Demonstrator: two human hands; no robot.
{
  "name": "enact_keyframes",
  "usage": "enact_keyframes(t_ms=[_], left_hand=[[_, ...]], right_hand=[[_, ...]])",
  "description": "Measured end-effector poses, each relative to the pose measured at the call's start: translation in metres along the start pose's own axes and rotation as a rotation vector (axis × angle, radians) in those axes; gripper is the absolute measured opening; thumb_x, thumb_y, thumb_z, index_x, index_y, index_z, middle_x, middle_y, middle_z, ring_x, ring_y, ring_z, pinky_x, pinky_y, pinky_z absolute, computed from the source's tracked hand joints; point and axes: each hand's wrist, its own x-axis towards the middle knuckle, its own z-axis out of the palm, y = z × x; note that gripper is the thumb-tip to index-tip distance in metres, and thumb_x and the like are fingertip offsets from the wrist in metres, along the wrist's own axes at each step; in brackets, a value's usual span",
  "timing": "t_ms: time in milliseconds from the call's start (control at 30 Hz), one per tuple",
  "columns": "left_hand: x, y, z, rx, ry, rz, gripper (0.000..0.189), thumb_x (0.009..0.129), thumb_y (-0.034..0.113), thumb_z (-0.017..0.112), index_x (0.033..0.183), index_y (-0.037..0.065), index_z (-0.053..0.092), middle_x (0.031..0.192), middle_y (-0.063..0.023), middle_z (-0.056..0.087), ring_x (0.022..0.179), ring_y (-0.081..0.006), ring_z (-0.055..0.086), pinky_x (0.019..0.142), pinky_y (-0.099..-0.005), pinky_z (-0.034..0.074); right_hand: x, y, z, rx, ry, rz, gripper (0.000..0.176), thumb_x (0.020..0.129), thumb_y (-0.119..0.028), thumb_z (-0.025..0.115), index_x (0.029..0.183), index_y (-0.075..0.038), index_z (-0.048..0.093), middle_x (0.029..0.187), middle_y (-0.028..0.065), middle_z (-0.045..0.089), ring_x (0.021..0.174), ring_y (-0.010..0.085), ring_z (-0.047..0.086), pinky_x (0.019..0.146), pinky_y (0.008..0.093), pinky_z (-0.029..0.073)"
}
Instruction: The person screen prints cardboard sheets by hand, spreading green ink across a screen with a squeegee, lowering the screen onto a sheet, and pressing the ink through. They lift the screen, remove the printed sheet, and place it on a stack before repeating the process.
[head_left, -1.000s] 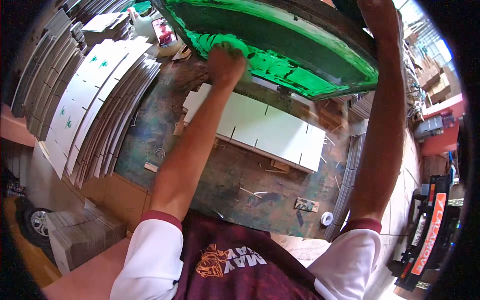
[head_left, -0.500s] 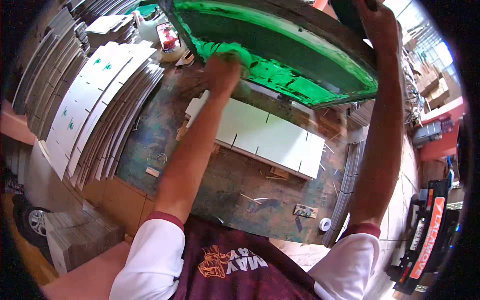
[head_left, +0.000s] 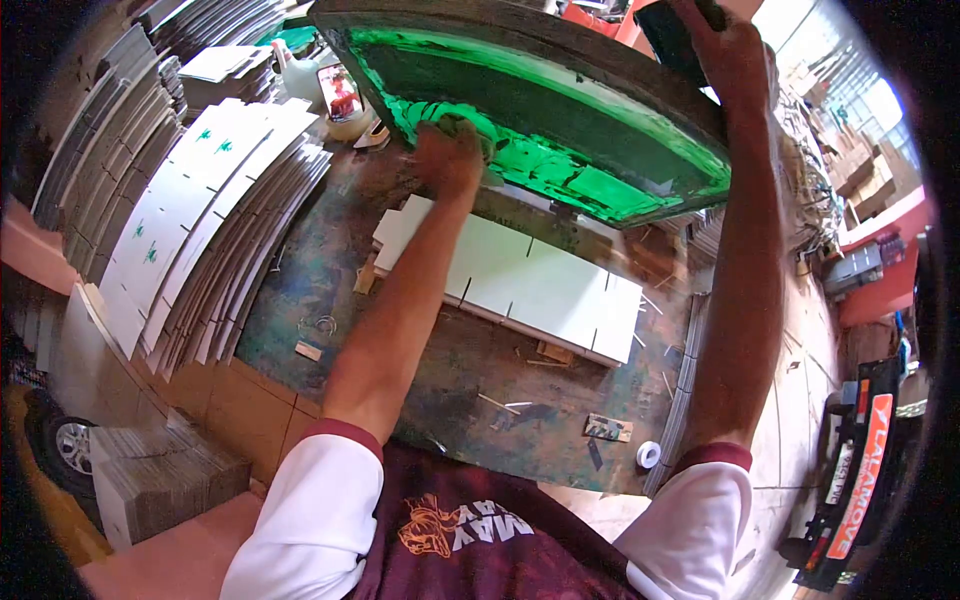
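A dark-edged frame [head_left: 520, 35] stands tilted over the table, its inner face smeared with bright green. My left hand [head_left: 450, 158] is at the lower left of that face, closed round something I cannot make out. At the frame's upper right corner is my right hand [head_left: 732, 58], fingers closed on a dark object [head_left: 668, 42] that is partly cut off by the picture's top edge. Below the frame lies a white notched panel stack [head_left: 530, 275] on the stained table [head_left: 400, 370].
Stacks of printed white sheets [head_left: 185, 215] lean at the left. Behind them are a white bottle [head_left: 298, 75] and a lit phone [head_left: 340, 92]. Near the table's front edge are a small wooden block [head_left: 608, 428] and a tape roll [head_left: 649, 455]. Bundled cardboard [head_left: 170, 480] sits lower left.
My right hand has moved left with the dark object, and the frame's right end has shifted left too. My left hand has moved slightly down across the green area. The view has shifted a little.
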Motion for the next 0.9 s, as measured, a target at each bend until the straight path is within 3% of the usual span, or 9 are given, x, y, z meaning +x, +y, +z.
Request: enact_keyframes(t_ms=[167,233,400,567,700,767,800,833,900], left_hand=[[-0.021,0.041,-0.03,-0.199,0.058,-0.1,0.036,0.086,0.034,0.066,0.095,-0.001,0.062,0.082,-0.0245,0.069,0.08,-0.0452,0.068,0.072,-0.0527,0.055],[-0.023,0.047,-0.035,-0.277,-0.071,-0.12,0.036,0.091,0.034,0.062,0.091,-0.001,0.062,0.079,-0.0249,0.068,0.078,-0.045,0.068,0.071,-0.0517,0.054],[-0.041,0.054,-0.037,-0.357,-0.096,-0.077,0.043,0.094,0.04,0.06,0.086,-0.002,0.063,0.08,-0.0259,0.068,0.079,-0.0442,0.069,0.07,-0.0518,0.053],[-0.03,0.021,-0.091,-0.412,-0.6,-0.088,0.042,0.086,0.035,0.075,0.104,-0.002,0.07,0.089,-0.0177,0.073,0.086,-0.0331,0.07,0.081,-0.0447,0.054],[0.01,0.024,-0.215,-0.375,-0.483,-0.262,0.048,0.086,0.037,0.077,0.114,-0.001,0.071,0.108,-0.0148,0.073,0.096,-0.0232,0.067,0.088,-0.0379,0.052],[0.047,0.05,-0.277,-0.092,-0.482,-0.148,0.065,0.087,0.042,0.076,0.134,-0.001,0.062,0.125,-0.0148,0.067,0.112,-0.0231,0.063,0.103,-0.0354,0.046],[0.061,0.06,-0.297,-0.222,-0.394,-0.085,0.054,0.089,0.045,0.074,0.12,0.001,0.07,0.108,-0.0097,0.073,0.095,-0.0196,0.067,0.091,-0.0329,0.05],[0.083,0.041,-0.306,-0.164,-0.06,0.095,0.048,0.09,0.043,0.073,0.114,0.001,0.071,0.105,-0.0091,0.072,0.095,-0.0196,0.066,0.089,-0.0316,0.05],[0.123,0.086,-0.349,-0.345,-0.168,0.112,0.052,0.089,0.032,0.074,0.129,0.001,0.066,0.118,-0.013,0.071,0.113,-0.0216,0.064,0.103,-0.0328,0.046]], right_hand=[[0.007,0.008,0.003,0.012,-0.032,0.062,0.047,0.088,-0.045,0.075,0.09,0.003,0.074,0.073,0.0152,0.071,0.061,0.0214,0.069,0.056,0.0375,0.051],[0.022,0.036,0.006,-0.294,-0.112,0.026,0.071,0.081,-0.078,0.063,0.107,-0.013,0.079,0.092,0.0132,0.077,0.091,0.0312,0.075,0.085,0.0425,0.055],[0.028,0.042,0.008,-0.294,-0.127,0.027,0.071,0.081,-0.078,0.063,0.105,-0.013,0.079,0.089,0.0129,0.077,0.089,0.0315,0.075,0.084,0.043,0.055],[0.023,0.027,0.004,-0.291,-0.177,0.065,0.071,0.081,-0.078,0.063,0.105,-0.014,0.079,0.09,0.0127,0.077,0.09,0.0312,0.075,0.085,0.0428,0.055],[0.017,0.032,0.003,-0.263,-0.107,0.068,0.07,0.081,-0.077,0.062,0.107,-0.014,0.078,0.094,0.0135,0.077,0.092,0.0311,0.074,0.086,0.0429,0.055],[0.024,0.043,0.006,-0.245,-0.119,0.062,0.07,0.081,-0.076,0.063,0.108,-0.013,0.077,0.096,0.0142,0.077,0.093,0.0307,0.074,0.085,0.0431,0.054],[0.018,0.034,0.004,-0.245,-0.122,0.072,0.07,0.081,-0.076,0.063,0.108,-0.013,0.077,0.096,0.0142,0.077,0.093,0.0307,0.074,0.085,0.0431,0.054],[0.009,0.013,0.001,-0.071,-0.083,0.091,0.057,0.084,-0.06,0.069,0.099,-0.006,0.076,0.083,0.0147,0.074,0.077,0.026,0.072,0.071,0.0405,0.053],[0.001,0.0,0.002,0.097,-0.035,0.117,0.046,0.088,-0.044,0.075,0.09,0.002,0.074,0.071,0.0151,0.071,0.061,0.0213,0.069,0.056,0.0378,0.051]])
